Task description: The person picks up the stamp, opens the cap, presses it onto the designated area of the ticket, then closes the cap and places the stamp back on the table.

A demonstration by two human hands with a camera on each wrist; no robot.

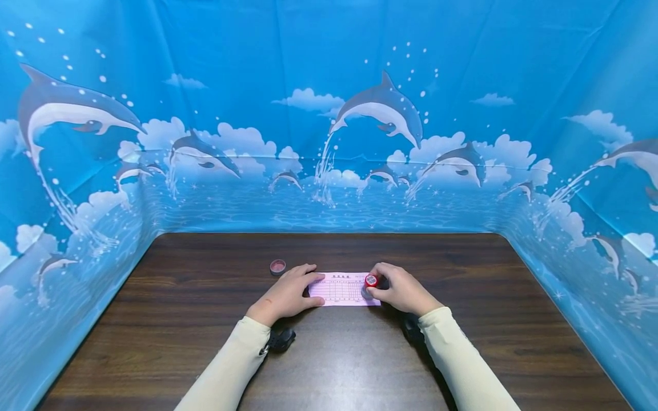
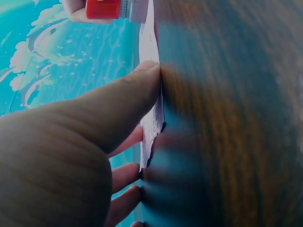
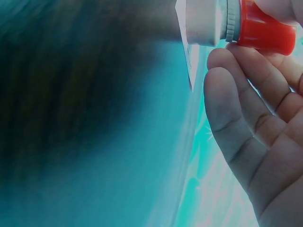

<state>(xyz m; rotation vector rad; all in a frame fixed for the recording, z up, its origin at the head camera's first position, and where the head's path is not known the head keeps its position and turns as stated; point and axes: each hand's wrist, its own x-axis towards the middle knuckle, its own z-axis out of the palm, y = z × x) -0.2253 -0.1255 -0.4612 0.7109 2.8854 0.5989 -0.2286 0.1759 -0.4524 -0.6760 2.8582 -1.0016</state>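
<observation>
A pink printed form (image 1: 339, 290) with a ruled grid lies on the dark wooden table. My left hand (image 1: 291, 290) rests at its left end, thumb on the lower edge and fingertips on the upper left part. In the left wrist view the thumb (image 2: 128, 90) presses on the paper, fingers spread. At the form's right end, my right hand (image 1: 403, 287) pinches a round stamp by its red handle (image 1: 371, 280) between thumb and fingers. The stamp's grey base (image 3: 203, 21) stands against the paper, seen side-on in the right wrist view.
A small round cap (image 1: 277, 266) with a reddish inside sits beyond my left hand. The wooden table (image 1: 205, 342) is enclosed at the back and sides by a blue curtain (image 1: 247, 85) printed with dolphins. Black wrist devices (image 1: 281, 340) are strapped on under the cream sleeves.
</observation>
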